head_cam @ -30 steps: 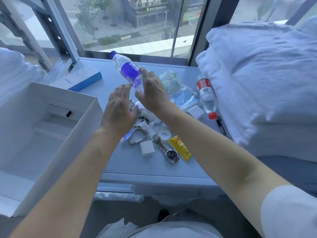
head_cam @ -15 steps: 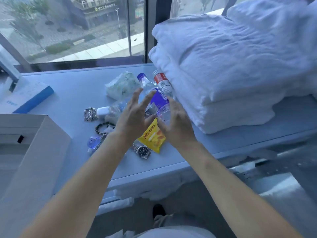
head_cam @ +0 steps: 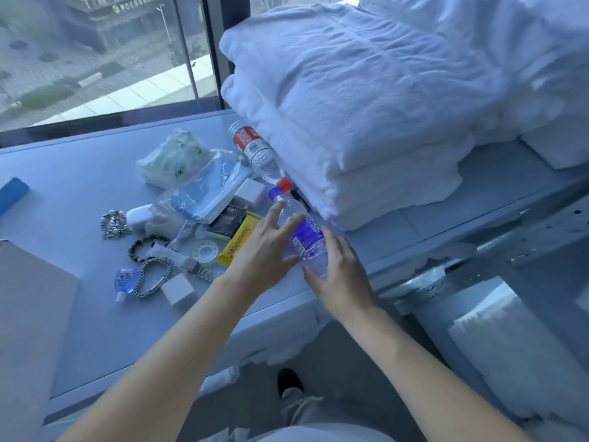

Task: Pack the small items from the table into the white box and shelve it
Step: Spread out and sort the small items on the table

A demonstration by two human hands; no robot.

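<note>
You have both hands at the purple bottle [head_cam: 306, 238], which lies on the table [head_cam: 79, 173] close to the front edge, just beside the folded towels [head_cam: 366, 100]. Your right hand [head_cam: 342, 279] is at its base end, fingers curled round the lower part. Your left hand [head_cam: 264, 253] is on the other side, fingers spread and mostly straight, tips touching the upper body of the bottle; it does not grip.

Progress, as I judge it: almost nothing is packed yet. The small items are all on the table: yellow pack [head_cam: 239, 240], tape roll [head_cam: 204, 251], black pack [head_cam: 227, 222], 2 white cubes [head_cam: 178, 290] and [head_cam: 250, 194], watch [head_cam: 197, 269], chain bracelet [head_cam: 152, 277], bead bracelet [head_cam: 145, 247], another chain [head_cam: 113, 223], blue gadget [head_cam: 125, 280], white case [head_cam: 139, 216], masks bag [head_cam: 207, 189], tissue pack [head_cam: 173, 161]. The white box [head_cam: 32, 314] shows only as a flap at the left edge; its inside is not visible, so I cannot tell what is in it. Packing and shelving are left.

Long axis of the purple bottle: diagonal, from near-right to far-left. Cap points away from you and to the left, base points to you. It lies nearly flat, the cap end maybe a bit raised; hard to tell. A red-cap bottle [head_cam: 259, 154] lies just behind it along the towels, its cap almost touching the purple cap, so the 2 make roughly one line.
</note>
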